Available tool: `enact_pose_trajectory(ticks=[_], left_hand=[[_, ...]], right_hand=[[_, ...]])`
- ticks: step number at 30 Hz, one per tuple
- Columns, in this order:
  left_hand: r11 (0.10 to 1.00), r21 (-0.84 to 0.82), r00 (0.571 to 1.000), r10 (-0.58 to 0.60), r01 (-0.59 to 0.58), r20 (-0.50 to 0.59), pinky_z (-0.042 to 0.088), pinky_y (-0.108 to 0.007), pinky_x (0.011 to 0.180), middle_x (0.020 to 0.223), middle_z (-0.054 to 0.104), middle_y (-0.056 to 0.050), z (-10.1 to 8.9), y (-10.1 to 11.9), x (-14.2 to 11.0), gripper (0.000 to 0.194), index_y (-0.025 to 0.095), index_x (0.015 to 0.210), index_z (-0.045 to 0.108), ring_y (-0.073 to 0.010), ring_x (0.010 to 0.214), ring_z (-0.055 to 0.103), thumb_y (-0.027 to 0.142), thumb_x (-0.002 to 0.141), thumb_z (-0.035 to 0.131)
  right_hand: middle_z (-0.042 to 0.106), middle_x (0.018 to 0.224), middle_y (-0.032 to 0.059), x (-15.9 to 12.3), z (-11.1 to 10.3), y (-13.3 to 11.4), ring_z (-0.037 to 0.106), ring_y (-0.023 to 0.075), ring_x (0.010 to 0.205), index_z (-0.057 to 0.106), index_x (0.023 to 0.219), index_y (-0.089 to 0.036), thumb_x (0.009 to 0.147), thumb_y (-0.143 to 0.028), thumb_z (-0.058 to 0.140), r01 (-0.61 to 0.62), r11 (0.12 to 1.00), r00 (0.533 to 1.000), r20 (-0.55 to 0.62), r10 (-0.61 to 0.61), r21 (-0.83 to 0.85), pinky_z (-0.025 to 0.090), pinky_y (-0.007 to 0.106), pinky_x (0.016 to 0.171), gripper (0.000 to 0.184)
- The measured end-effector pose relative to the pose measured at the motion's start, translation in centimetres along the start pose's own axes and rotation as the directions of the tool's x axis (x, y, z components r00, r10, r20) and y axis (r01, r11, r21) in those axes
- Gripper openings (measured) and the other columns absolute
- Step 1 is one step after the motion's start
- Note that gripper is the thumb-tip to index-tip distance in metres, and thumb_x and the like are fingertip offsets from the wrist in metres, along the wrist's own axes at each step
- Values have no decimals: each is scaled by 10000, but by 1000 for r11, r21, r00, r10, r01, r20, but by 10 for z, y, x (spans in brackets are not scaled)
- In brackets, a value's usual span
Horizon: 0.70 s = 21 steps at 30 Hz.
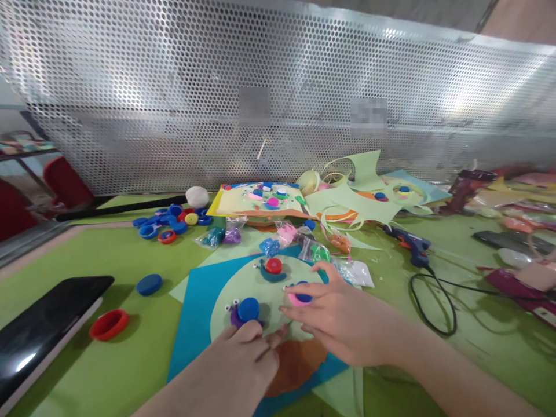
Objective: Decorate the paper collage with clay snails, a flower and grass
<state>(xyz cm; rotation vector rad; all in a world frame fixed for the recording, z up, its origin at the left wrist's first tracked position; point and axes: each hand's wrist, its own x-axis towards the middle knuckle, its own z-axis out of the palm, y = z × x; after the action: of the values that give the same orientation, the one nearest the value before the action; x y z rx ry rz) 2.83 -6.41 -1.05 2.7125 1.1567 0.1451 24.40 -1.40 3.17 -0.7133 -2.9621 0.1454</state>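
Note:
My left hand (pixel 247 359) rests low over a pale green paper circle (pixel 226 278) on blue card (pixel 191 301). Its index finger is stretched toward the circle's centre, the others partly curled. From the right, my right hand (pixel 343 313) reaches over the circle, fingers spread, partly covering a pink clay snail with a blue cap (pixel 299 296). A purple clay snail with a blue cap (pixel 248 310) sits just above my left hand. Farther up is a teal snail with a red cap (pixel 273 267). A brown patch (pixel 295 365) lies below both hands.
Bottle caps (pixel 160 223), bagged clay (pixel 270 247) and finished pictures (pixel 260 200) lie behind the card. At left are a dark phone-like device (pixel 52 330), a red cap (pixel 108 324) and a blue cap (pixel 149 284). A corded glue gun (pixel 412 246) lies right. Perforated metal (pixel 174 87) stands behind.

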Motion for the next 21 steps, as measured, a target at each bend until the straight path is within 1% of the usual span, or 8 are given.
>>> enact_pose_trajectory(ticks=[5, 9, 11, 13, 17, 19, 21], left_hand=[[1000, 9, 1000, -8, 8, 12, 446, -318, 768, 861, 671, -27, 1, -1, -1, 304, 240, 1047, 576, -221, 894, 572, 221, 868, 331], [1000, -2, 1000, -4, 4, 16, 437, -340, 788, 881, 663, -49, 3, -2, -4, 295, 209, 995, 585, -224, 887, 567, 227, 889, 310], [1000, -10, 1000, 1, -1, 13, 435, -344, 785, 890, 663, -54, 6, -3, -4, 299, 203, 1006, 582, -228, 885, 561, 236, 888, 309], [1000, -19, 1000, 12, -11, 10, 435, -345, 776, 890, 666, -56, 8, -5, -2, 310, 198, 1039, 574, -231, 879, 558, 252, 880, 314], [998, -42, 999, 38, -38, 0, 437, -327, 753, 854, 662, -53, 12, -9, 0, 380, 184, 1101, 553, -227, 875, 567, 309, 883, 267], [998, -49, 999, 43, -43, -7, 437, -320, 749, 842, 655, -46, 13, -9, 0, 403, 185, 1107, 550, -222, 880, 571, 317, 887, 239], [998, -51, 999, 40, -41, -11, 437, -321, 752, 831, 650, -40, 12, -8, 0, 400, 190, 1083, 561, -221, 881, 573, 311, 887, 234]], right_hand=[[650, 1017, 139, 1, 3, 2, 498, 205, 1128, 552, 1173, -152, 848, -111, 388, 12, 1000, 1000, 15, -12, 6, 222, 506, 1001, 365], [656, 1003, 148, 0, 4, 0, 498, 224, 1127, 564, 1137, -146, 829, -105, 397, 5, 1000, 1000, 31, -5, 4, 218, 549, 978, 352], [653, 1020, 143, 0, 3, -1, 515, 221, 1100, 566, 1141, -144, 829, -106, 401, 3, 1000, 1000, 31, -3, -10, 235, 531, 981, 355], [655, 1028, 133, -1, 2, -1, 528, 214, 1078, 559, 1161, -131, 825, -95, 401, 2, 1000, 1000, 22, -1, -30, 259, 489, 991, 373], [629, 1119, 127, -1, -2, -3, 506, 206, 1117, 517, 1223, -103, 825, -83, 393, 6, 998, 1000, -28, -7, -55, 283, 419, 1004, 417], [618, 1146, 129, -1, -2, -3, 491, 199, 1142, 504, 1241, -110, 826, -87, 388, 10, 999, 1000, -28, -11, -45, 266, 423, 1017, 431], [621, 1139, 142, -1, -1, -4, 476, 197, 1165, 494, 1254, -114, 819, -88, 386, 13, 1000, 1000, 3, -13, -26, 235, 456, 1026, 449]])
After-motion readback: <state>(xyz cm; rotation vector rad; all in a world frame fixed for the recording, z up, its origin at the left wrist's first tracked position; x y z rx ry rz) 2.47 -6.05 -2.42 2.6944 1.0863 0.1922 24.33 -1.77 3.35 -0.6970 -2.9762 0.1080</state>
